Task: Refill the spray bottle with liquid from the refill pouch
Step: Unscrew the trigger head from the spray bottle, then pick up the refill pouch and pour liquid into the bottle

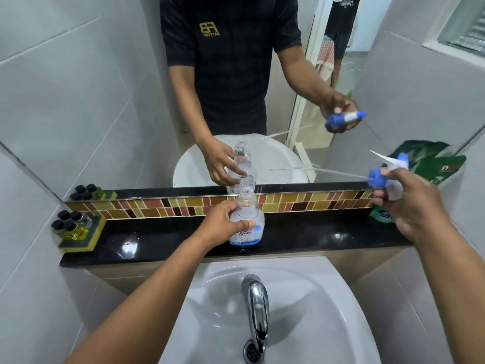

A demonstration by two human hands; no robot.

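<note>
A clear spray bottle (248,219) stands upright on the black ledge (168,240) behind the sink, its neck uncapped, with a little liquid at the bottom. My left hand (223,224) grips its body. My right hand (412,203) is raised to the right of it and holds the white and blue spray head (388,174), its thin dip tube (315,170) pointing left in the air. The green refill pouch (441,164) leans against the mirror at the ledge's right end, behind my right hand.
A white sink (328,311) with a chrome tap (256,303) lies below the ledge. Several small black-capped bottles of yellow liquid (70,224) sit on a sponge at the ledge's left end. A mirror (118,101) above reflects a person. Tiled walls close both sides.
</note>
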